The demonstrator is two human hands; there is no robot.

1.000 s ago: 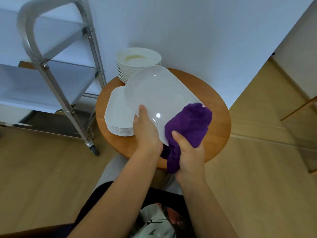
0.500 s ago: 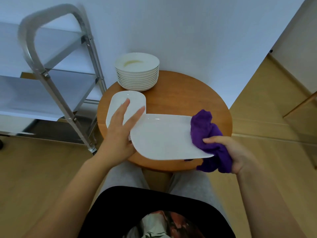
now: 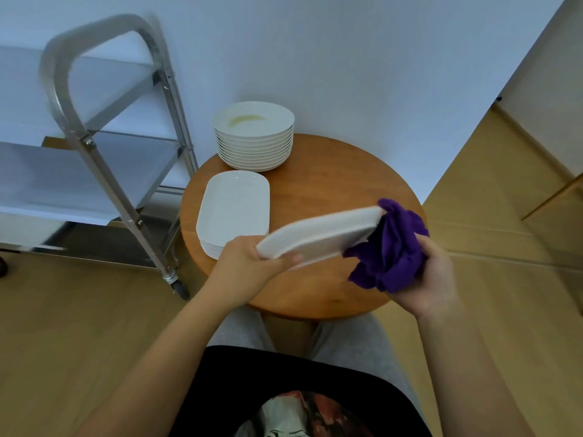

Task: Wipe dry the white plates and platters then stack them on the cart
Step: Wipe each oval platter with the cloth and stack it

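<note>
My left hand [image 3: 249, 266] grips the near end of a white platter [image 3: 321, 231], which is tilted almost edge-on above the round wooden table [image 3: 340, 184]. My right hand [image 3: 432, 275] holds a bunched purple cloth [image 3: 391, 250] against the platter's far right end and underside. A stack of white platters [image 3: 235, 206] lies on the table's left side. Behind it stands a stack of round white plates [image 3: 254, 137] near the wall. The steel cart [image 3: 104, 146] stands to the left, its shelves bare where visible.
A white wall runs behind the table. The cart's castor wheel [image 3: 178, 287] sits close to the table's left edge. Wooden floor lies on both sides, with wooden furniture [image 3: 555, 197] at the far right. My knees sit under the table's near edge.
The platter went from tilted up, to flat, to turned nearly edge-on. My left hand changed from resting flat on it to gripping its end. The cloth moved to its right end and underside.
</note>
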